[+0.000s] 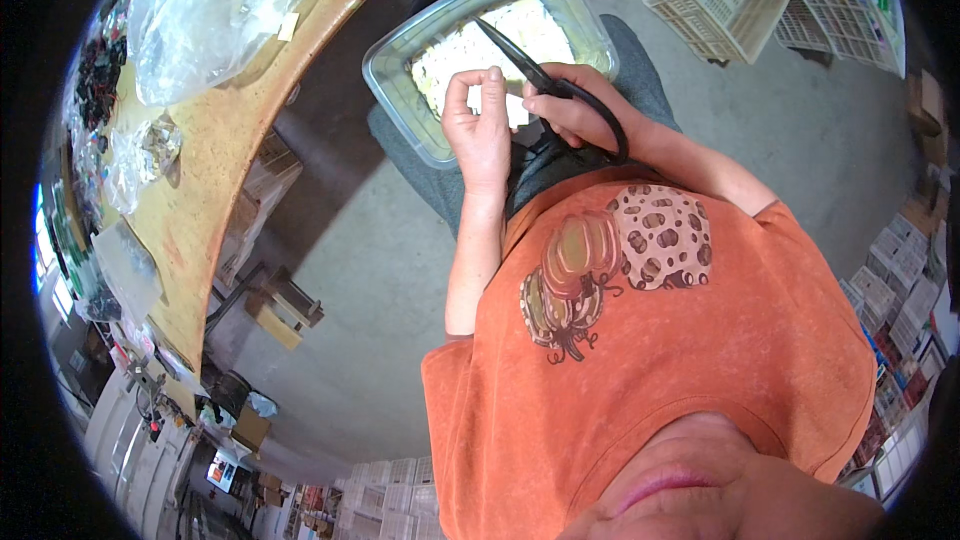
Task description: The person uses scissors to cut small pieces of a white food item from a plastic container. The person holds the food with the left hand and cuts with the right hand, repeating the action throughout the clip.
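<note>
My right hand grips a pair of black-handled scissors, the blades together and pointing up and left over the tub. Beside it, my left hand is raised with thumb and forefinger brought together. Between the hands shows a small white piece; which hand holds it, if either, I cannot tell. A clear plastic tub rests across my lap, tilted in view. Many small white and pale yellow pieces cover its bottom, partly hidden behind my hands.
A worn wooden table curves along the left, bearing a clear plastic bag of pale pieces and a smaller bag. Plastic crates stand on the concrete floor at upper right. A small wooden stool is below the table.
</note>
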Available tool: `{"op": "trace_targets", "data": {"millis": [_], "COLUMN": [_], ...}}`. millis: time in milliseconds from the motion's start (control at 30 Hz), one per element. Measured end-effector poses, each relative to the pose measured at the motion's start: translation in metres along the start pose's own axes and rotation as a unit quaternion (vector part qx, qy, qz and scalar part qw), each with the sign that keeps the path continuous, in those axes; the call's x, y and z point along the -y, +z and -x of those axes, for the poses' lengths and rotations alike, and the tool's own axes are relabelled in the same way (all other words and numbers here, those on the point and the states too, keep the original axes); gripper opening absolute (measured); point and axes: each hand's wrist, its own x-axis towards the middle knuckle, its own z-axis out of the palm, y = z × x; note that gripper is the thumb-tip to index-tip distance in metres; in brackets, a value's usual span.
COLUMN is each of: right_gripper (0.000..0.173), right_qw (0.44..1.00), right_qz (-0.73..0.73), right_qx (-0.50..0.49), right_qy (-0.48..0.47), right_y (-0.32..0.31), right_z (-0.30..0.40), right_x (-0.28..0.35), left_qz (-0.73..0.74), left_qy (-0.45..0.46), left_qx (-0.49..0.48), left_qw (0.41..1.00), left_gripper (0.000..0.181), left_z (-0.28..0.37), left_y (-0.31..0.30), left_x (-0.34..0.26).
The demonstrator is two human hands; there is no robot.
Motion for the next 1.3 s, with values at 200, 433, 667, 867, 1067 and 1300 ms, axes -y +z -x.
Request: {"op": "trace_targets", "data": {"millis": [200, 433, 667, 867, 1067, 1300], "right_gripper": [0.018, 0.017, 0.015, 0.014, 0.016, 0.014], "right_qw": [0.999, 0.999, 0.972, 0.990, 0.998, 0.984], "right_qz": [-0.031, -0.037, -0.211, -0.117, -0.048, -0.157], "right_qx": [-0.015, 0.003, -0.006, -0.019, -0.015, -0.030], "right_qy": [0.012, 0.017, 0.098, 0.070, 0.029, 0.081], "right_y": [-0.005, 0.001, -0.009, -0.008, -0.005, -0.009], "right_z": [-0.002, -0.002, -0.009, -0.007, -0.003, -0.007], "right_x": [-0.001, -0.001, -0.005, -0.002, 0.001, 0.003], "left_qz": [0.086, 0.021, 0.223, 0.199, 0.166, 0.169], "left_qy": [-0.044, 0.006, -0.194, -0.155, -0.089, -0.150], "left_qx": [-0.018, 0.003, 0.007, 0.154, 0.057, 0.085], "left_qw": [0.995, 1.000, 0.955, 0.955, 0.980, 0.970], "left_gripper": [0.015, 0.015, 0.021, 0.032, 0.016, 0.020], "left_z": [-0.003, -0.001, -0.003, 0.001, -0.004, -0.004], "left_y": [-0.001, 0.000, -0.011, -0.014, -0.012, -0.018], "left_x": [-0.003, 0.003, -0.008, -0.008, 0.004, -0.015]}}
